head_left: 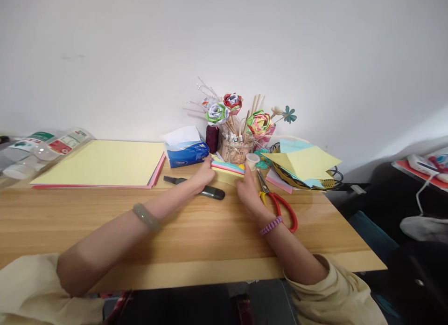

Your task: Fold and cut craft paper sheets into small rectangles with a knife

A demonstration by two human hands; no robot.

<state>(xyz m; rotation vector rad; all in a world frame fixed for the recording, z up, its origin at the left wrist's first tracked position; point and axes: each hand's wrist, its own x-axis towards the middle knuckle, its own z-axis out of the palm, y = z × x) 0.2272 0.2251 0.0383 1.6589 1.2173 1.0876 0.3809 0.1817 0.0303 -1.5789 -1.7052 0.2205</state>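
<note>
Between my two hands is a small stack of coloured paper [227, 175], yellow on the side facing me with pink, blue and white edges showing on top. My left hand [204, 173] grips its left end, and my right hand [247, 185] grips the right end. Below my left wrist lies a black utility knife [213, 192], partly covered by that hand. Just right of my right hand rest red-handled scissors [287, 210], with a yellow-handled tool [263, 197] beside them. A small white-lidded cup [252, 160] stands right behind my right thumb.
Large yellow and pink sheets [101, 164] lie at the left near plastic bottles [31, 152]. A blue tissue pack [187, 152] and a basket [235, 150] of paper flowers and sticks stand by the wall. More paper [304, 162] tops a tray at the right.
</note>
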